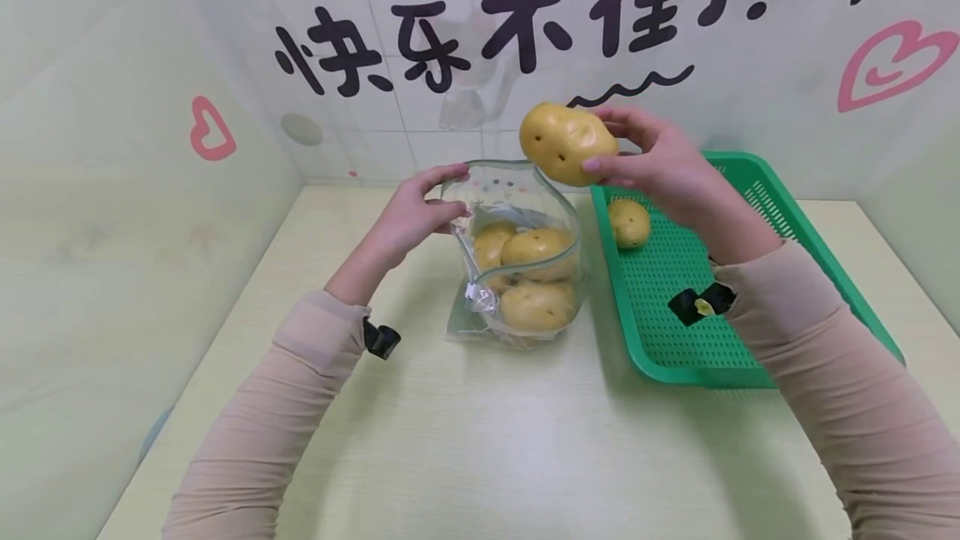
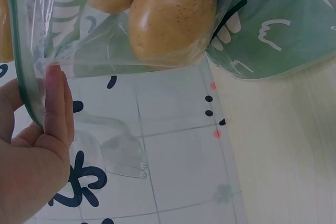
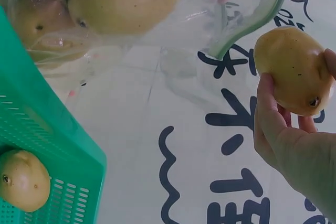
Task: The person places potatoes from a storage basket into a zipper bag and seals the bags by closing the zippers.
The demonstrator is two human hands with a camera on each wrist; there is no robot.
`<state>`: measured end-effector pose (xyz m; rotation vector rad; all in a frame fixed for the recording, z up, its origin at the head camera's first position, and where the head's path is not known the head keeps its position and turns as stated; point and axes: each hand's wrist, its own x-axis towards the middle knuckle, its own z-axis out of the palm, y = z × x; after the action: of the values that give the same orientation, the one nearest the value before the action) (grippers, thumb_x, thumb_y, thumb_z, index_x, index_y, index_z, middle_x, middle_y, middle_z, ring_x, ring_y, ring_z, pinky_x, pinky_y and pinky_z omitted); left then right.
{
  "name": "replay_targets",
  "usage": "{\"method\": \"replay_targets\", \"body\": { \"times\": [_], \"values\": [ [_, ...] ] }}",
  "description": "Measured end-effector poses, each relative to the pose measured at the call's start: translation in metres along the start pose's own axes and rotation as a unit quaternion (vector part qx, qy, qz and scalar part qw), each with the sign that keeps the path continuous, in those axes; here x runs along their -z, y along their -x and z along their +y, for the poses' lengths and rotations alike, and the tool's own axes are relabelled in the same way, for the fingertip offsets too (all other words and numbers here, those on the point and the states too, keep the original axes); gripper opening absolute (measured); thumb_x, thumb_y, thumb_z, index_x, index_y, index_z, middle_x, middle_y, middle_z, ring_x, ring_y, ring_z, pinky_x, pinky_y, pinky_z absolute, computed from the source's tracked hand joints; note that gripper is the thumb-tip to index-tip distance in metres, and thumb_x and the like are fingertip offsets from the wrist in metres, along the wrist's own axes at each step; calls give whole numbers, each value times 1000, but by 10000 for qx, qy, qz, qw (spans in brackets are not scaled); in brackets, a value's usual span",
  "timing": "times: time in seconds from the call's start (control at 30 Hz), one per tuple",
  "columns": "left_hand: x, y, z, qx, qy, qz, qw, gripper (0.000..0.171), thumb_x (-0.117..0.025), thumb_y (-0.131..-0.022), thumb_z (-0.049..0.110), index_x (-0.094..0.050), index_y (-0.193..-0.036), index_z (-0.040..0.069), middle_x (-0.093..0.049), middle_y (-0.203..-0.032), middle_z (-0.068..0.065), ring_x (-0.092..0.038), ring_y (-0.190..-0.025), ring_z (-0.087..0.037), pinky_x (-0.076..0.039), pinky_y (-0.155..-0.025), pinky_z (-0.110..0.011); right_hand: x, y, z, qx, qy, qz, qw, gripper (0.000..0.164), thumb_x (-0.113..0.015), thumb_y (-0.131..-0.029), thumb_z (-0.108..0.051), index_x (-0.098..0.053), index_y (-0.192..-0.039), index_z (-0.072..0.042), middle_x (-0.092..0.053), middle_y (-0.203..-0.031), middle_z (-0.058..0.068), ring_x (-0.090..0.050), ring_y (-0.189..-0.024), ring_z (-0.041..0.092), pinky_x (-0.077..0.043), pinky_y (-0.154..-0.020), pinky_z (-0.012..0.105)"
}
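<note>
A small walled-in work area, whether home or workplace unclear: a pale wood-grain worktop [image 1: 465,448] meets white wall sheeting [image 1: 360,136] printed with bold black Chinese lettering [image 1: 525,44] and pink hearts [image 1: 876,77].

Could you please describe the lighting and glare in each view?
Head view: bright, with soft shadows on the table and highlights on the raised potato; left wrist view: dimmer, with streaky glare on the plastic bag; right wrist view: pale reflections on that bag.
</note>
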<state>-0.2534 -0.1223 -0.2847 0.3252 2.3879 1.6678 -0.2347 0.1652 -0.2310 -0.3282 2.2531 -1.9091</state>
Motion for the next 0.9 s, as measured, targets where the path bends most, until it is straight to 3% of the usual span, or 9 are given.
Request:
{"method": "replay_targets", "body": {
  "times": [0.2,0.67,0.9],
  "values": [
    [0,0,0,-27,-28,-3,10000,58,-53,-90,4,-40,-145,12,-42,-149,-5,-63,-92,-8,-59,-72,-19,-5,-1,3,62,555,-305,9980,51,-67,-87,-11,-48,-134,-18,-49,-128,-3,-54,-111,20,-51,-88,21],
    [-1,-1,1,-27,66,-27,10000,57,-52,-91,4,-39,-146,12,-42,-149,-4,-63,-88,-4,-59,-74,-20,-16,-1,2,145,828,-686,9941,59,-67,-84,-4,-47,-138,-14,-47,-136,1,-54,-116,22,-49,-88,22],
    [-2,-1,3,-23,86,-32,10000,56,-51,-91,3,-40,-146,12,-42,-149,-4,-63,-87,-4,-59,-73,-20,-21,-4,4,138,1032,-762,9916,60,-68,-83,-2,-47,-138,-13,-46,-141,1,-50,-120,23,-46,-94,30]
  ]
}}
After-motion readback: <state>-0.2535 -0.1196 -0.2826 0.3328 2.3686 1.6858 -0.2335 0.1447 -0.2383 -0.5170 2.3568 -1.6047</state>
